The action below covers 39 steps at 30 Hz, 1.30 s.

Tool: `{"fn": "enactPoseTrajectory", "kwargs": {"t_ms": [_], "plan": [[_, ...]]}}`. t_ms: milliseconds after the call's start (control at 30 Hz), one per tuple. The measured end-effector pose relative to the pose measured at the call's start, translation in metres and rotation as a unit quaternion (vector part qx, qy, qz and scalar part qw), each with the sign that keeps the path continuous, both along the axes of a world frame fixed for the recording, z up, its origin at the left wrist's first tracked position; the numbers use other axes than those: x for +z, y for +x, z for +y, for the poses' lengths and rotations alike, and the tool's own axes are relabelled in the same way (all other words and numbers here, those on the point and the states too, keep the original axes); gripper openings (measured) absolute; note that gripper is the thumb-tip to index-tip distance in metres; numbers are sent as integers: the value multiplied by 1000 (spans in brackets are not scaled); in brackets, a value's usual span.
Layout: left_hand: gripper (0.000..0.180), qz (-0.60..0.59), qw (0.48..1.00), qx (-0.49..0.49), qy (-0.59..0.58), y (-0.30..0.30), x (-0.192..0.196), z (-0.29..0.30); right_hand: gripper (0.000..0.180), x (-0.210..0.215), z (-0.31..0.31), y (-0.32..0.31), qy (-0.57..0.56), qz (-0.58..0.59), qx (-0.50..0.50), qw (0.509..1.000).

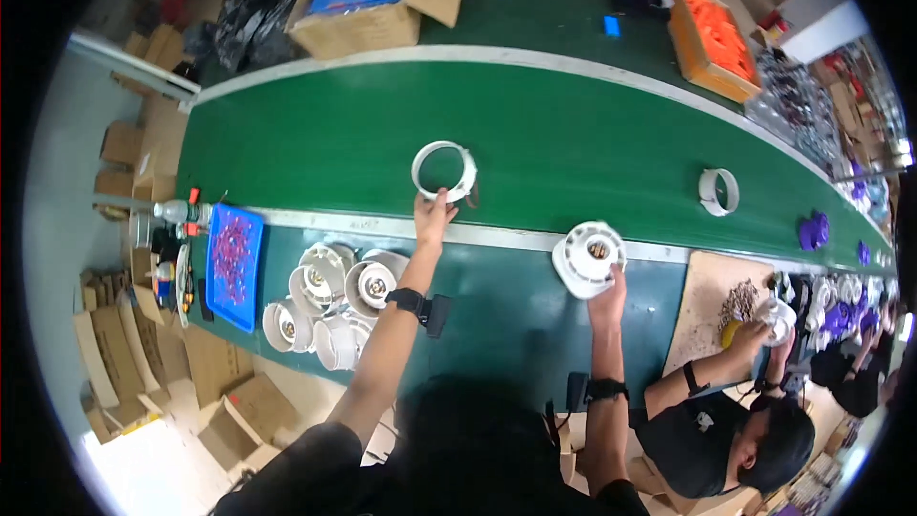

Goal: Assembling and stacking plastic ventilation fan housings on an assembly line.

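Note:
Stretched out over the green conveyor belt, my left hand [433, 219] grips the lower edge of a white plastic ring [465, 175]. A short brownish piece hangs by the ring's right side; I cannot make out what it is. My right hand [607, 300] is closed on the near edge of a white round plastic housing [574, 266], which has a slotted rim and a coppery centre. That housing is over the belt's near rail. Left of my left forearm, several white cup-shaped housings [317, 279] with metal parts inside stand close together on the dark green table.
A blue tray [256, 272] of small red and blue parts lies at the left. Another white ring [708, 193] and a purple part [814, 230] rest on the belt. At right, a co-worker [707, 420] handles a white part near a brown board [702, 311]. Cardboard boxes stand far back.

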<state>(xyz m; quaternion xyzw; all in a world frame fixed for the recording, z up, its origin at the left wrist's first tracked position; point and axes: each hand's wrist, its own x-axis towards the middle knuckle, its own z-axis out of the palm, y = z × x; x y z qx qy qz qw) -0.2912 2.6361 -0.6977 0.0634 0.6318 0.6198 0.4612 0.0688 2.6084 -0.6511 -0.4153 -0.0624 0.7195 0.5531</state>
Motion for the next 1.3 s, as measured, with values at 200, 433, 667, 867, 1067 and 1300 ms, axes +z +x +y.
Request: {"fn": "enactPoseTrajectory", "kwargs": {"t_ms": [200, 433, 667, 867, 1067, 1300], "plan": [[47, 319, 923, -187, -107, -18, 9, -56, 54, -9, 89, -94, 69, -3, 84, 994], [35, 115, 954, -274, -31, -2, 51, -148, 59, -26, 54, -91, -16, -193, 165, 967], [21, 277, 898, -342, 20, -5, 113, -185, 41, -29, -69, -14, -64, -235, 346, 906], [12, 411, 910, -46, -21, -72, 136, -267, 36, -35, -125, 27, -94, -88, 250, 960], [19, 434, 869, -173, -164, -131, 111, -377, 35, -23, -107, -14, -122, -275, 363, 882], [31, 553, 727, -402, -57, -121, 110, -393, 26, 16, -120, -84, 214, -453, 656, 564]]}}
